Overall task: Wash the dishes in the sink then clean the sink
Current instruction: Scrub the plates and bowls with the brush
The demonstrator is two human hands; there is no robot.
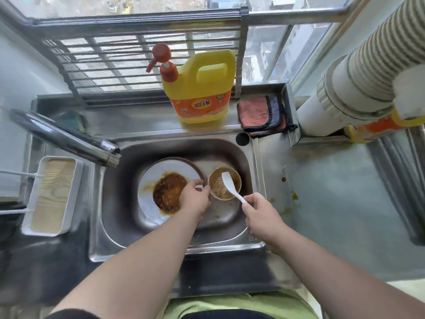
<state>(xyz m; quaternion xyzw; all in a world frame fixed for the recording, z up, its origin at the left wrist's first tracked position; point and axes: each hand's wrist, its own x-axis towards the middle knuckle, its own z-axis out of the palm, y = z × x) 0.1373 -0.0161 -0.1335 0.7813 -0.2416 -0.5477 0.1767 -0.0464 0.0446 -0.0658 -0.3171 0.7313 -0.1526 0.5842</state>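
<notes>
Brown sauce coats the plate (158,180) and bowl (224,186) in the sink (115,215); washing has barely begun. Left hand (195,199) fingers pinch the bowl rim; right hand (262,217) grips the brush (230,186).

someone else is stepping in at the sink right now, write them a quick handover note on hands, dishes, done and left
Left hand: holds the rim of the small bowl, steadying it in the sink.
Right hand: grips the handle of the white dish brush, whose head is in the bowl.
Plate: lies in the sink left of the bowl, covered in brown sauce, unwashed.
Detergent jug and folded cloth: on the ledge behind the sink. No water visible from the faucet.
Done: nothing is clean yet; the bowl is soiled.
Left: bowl, plate, then the sink; sauce spots on the counter to the right.
</notes>
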